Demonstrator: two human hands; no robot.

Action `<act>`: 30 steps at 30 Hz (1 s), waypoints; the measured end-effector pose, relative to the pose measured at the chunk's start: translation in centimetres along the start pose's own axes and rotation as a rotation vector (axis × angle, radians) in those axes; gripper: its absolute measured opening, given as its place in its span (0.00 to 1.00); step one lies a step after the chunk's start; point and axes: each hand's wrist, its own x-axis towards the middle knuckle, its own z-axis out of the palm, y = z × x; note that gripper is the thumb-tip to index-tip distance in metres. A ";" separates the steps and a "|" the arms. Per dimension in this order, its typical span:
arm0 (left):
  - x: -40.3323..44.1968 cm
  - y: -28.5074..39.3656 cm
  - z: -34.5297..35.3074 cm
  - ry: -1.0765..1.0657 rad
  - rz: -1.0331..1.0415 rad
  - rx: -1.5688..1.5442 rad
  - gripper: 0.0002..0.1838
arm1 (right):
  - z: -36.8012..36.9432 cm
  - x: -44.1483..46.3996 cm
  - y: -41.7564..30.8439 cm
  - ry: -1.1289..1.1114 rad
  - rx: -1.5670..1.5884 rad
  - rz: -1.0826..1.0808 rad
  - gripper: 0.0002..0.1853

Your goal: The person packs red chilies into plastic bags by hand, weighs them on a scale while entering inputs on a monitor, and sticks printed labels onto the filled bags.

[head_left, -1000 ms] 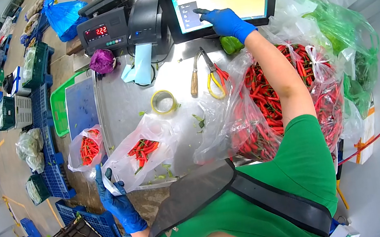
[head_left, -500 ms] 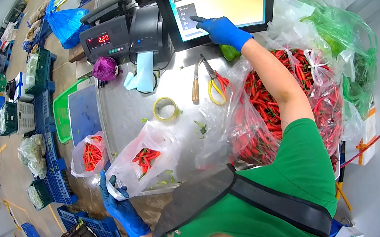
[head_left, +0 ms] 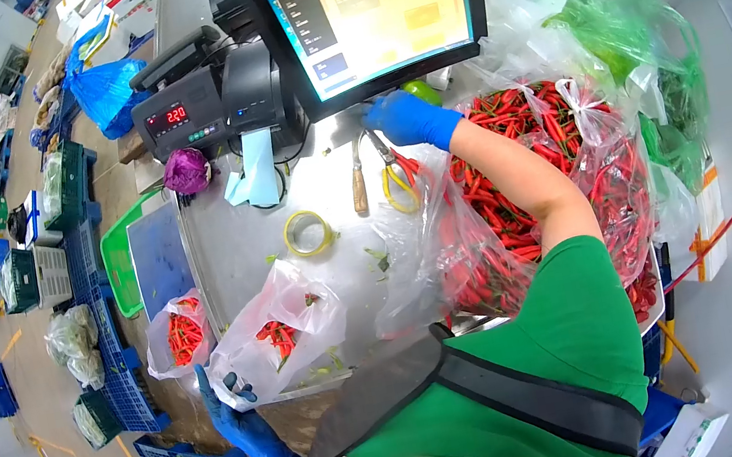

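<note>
My left hand, in a blue glove, pinches the edge of a white plastic bag holding some red chilies. A smaller bag of red chilies sits just beyond its fingertips, on the left. My right hand, also blue-gloved, is below the lit monitor, off the screen, by the tops of the yellow-handled scissors and a wooden-handled tool. Its fingers point left and are blurred. A large clear bag of red chilies lies beneath and beside my right forearm.
On the metal table are a tape roll, a red cabbage, a scale display and a printer with blue paper. Green plastic bags are at right. Blue pallets stand on the floor at left.
My right hand has left the screen and come down to the table's back edge. The screen's display has changed. My left hand still has the bag's edge. The view has shifted, with the monitor now further left.
</note>
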 end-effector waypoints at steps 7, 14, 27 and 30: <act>0.0 -0.8 -1.2 -0.079 0.094 0.175 0.26 | 1.2 -2.4 0.6 -0.068 -0.004 -0.008 0.13; 1.2 2.2 0.1 -0.385 -0.123 -0.296 0.27 | -8.6 -8.5 -2.3 0.022 -0.091 -0.001 0.16; 6.5 0.8 -3.0 -0.510 -0.100 -0.246 0.27 | 4.3 -23.8 -28.6 0.077 0.458 0.488 0.25; 4.4 0.1 -3.9 -0.478 -0.012 0.001 0.30 | 7.0 -22.5 -32.5 0.035 0.335 0.518 0.34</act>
